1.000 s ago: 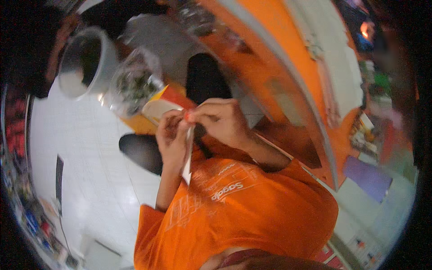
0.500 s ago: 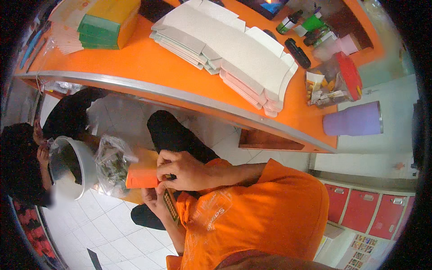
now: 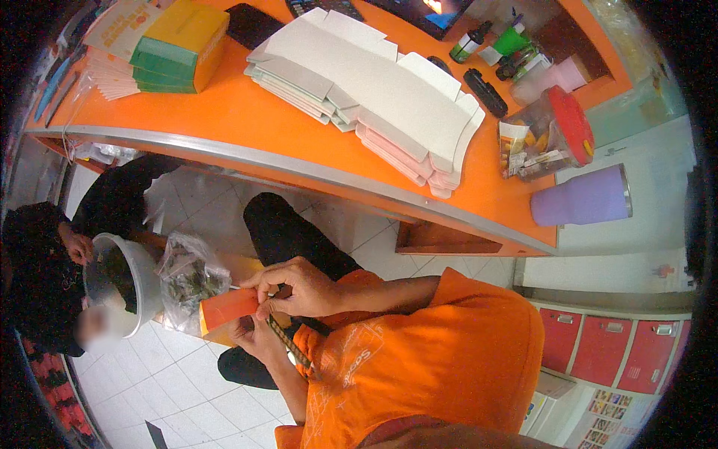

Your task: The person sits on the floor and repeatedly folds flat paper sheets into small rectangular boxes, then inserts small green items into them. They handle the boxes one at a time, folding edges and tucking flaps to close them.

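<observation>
A small orange-red carton (image 3: 226, 310), apparently of card, is held between my two hands over my lap. It tilts, with a yellow edge at its left end. My right hand (image 3: 303, 288) pinches its upper right part with thumb and fingers closed. My left hand (image 3: 260, 340) grips its lower right corner from below, with fingers bent. Beside the hands, close to my orange shirt, a narrow strip with a dark and tan checked pattern (image 3: 287, 340) stands nearly edge-on; what it belongs to is hidden. A clear plastic bag (image 3: 193, 280) with dark green contents lies just past the carton.
At left, a person in black has a hand (image 3: 77, 248) beside a white bucket (image 3: 143, 277) with dark contents. The orange desk (image 3: 299, 142) carries flattened cartons (image 3: 359, 82), green-yellow packets (image 3: 168, 56), a red-lidded jar (image 3: 546, 135) and a purple tumbler (image 3: 583, 196). Red lockers (image 3: 598, 344) stand at right.
The carton has swung to a steeper slant, and my right hand has shifted slightly left. The checked strip has turned edge-on. The other person's upper hand has drawn back at the bucket rim.
</observation>
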The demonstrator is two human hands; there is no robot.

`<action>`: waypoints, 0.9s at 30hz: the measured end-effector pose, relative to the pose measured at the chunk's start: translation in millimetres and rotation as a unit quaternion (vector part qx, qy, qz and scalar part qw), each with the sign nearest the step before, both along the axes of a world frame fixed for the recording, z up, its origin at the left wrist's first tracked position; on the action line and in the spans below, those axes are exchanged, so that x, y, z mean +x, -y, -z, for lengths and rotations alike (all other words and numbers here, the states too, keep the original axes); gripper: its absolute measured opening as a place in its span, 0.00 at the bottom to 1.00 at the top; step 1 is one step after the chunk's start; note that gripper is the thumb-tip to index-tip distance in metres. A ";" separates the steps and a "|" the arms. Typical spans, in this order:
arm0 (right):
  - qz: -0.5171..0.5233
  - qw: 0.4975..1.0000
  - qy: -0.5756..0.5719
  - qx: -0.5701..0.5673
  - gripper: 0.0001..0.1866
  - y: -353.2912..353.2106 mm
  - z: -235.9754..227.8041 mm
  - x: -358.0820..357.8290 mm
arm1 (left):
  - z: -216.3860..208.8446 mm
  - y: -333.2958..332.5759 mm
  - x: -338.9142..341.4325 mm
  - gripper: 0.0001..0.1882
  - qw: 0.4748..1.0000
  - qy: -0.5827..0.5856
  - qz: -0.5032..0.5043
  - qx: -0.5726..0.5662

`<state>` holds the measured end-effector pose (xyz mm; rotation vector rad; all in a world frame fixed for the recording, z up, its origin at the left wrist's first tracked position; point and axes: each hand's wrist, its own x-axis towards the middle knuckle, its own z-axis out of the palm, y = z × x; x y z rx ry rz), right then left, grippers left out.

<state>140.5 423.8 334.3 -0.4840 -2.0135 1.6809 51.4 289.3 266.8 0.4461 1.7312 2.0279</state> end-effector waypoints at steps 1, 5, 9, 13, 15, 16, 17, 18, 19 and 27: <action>-0.004 1.000 -0.011 0.001 0.09 0.0 3.8 -0.7 | -1.3 -1.9 1.2 0.14 1.000 -0.006 -0.015 -0.014; -0.032 0.998 -0.018 -0.043 0.15 3.4 1.9 -0.6 | 6.2 -1.3 1.0 0.18 0.992 -0.057 -0.084 -0.080; -0.116 0.986 -0.100 -0.061 0.26 6.6 9.7 6.7 | -6.3 -3.5 -3.7 0.14 0.990 -0.080 -0.079 -0.091; -0.134 0.976 0.019 -0.168 0.30 8.7 42.0 20.4 | -22.9 -9.8 -11.4 0.18 0.990 -0.089 0.030 -0.103; -0.106 0.972 0.117 -0.173 0.25 4.5 50.7 25.5 | -37.3 -1.3 -7.2 0.26 0.984 -0.094 0.121 -0.094; -0.103 0.976 0.110 -0.156 0.23 2.5 62.3 27.1 | -43.5 3.7 0.3 0.29 0.970 -0.157 0.142 -0.117; -0.099 0.979 0.104 -0.142 0.20 1.6 77.5 29.3 | -51.6 9.5 7.7 0.32 0.952 -0.217 0.163 -0.142; -0.095 0.982 0.098 -0.127 0.18 1.7 90.8 31.8 | -64.0 11.8 11.6 0.35 0.908 -0.306 0.190 -0.213; -0.098 0.978 0.133 -0.126 0.16 1.0 80.3 30.7 | -81.1 13.4 15.4 0.39 0.850 -0.397 0.205 -0.278; -0.041 0.970 0.235 0.042 0.16 -0.3 47.1 31.6 | -5.3 43.6 43.9 0.15 0.842 -0.418 0.240 -0.242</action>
